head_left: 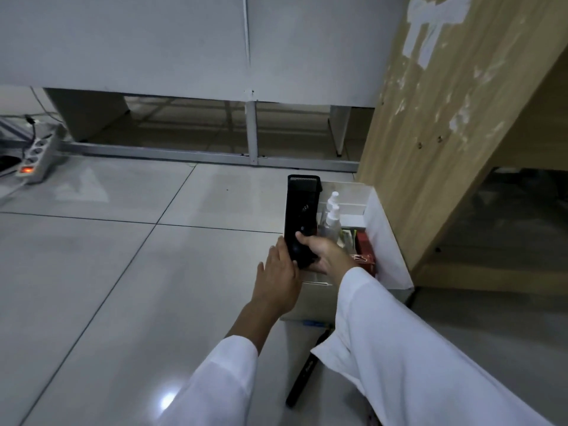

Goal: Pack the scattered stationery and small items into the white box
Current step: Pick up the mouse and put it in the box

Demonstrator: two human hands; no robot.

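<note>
A tall black mesh holder [301,210] stands tilted over the left side of the white box [387,241], which sits on the floor against a wooden panel. My right hand [322,252] grips the holder's lower end, thumb on its face. My left hand [279,272] presses flat against the holder's left side. Inside the box stand two clear spray bottles [332,216], with a red packet [365,245] and some pale items beside them. A long black object [304,376] and a blue pen [313,323] lie on the floor in front of the box, partly hidden by my right sleeve.
A wooden furniture panel [445,133] rises right behind the box. A white partition on a metal frame [252,133] runs across the back. A power strip [37,155] with a lit switch and cables lies at the far left. Glossy floor tiles spread left of the box.
</note>
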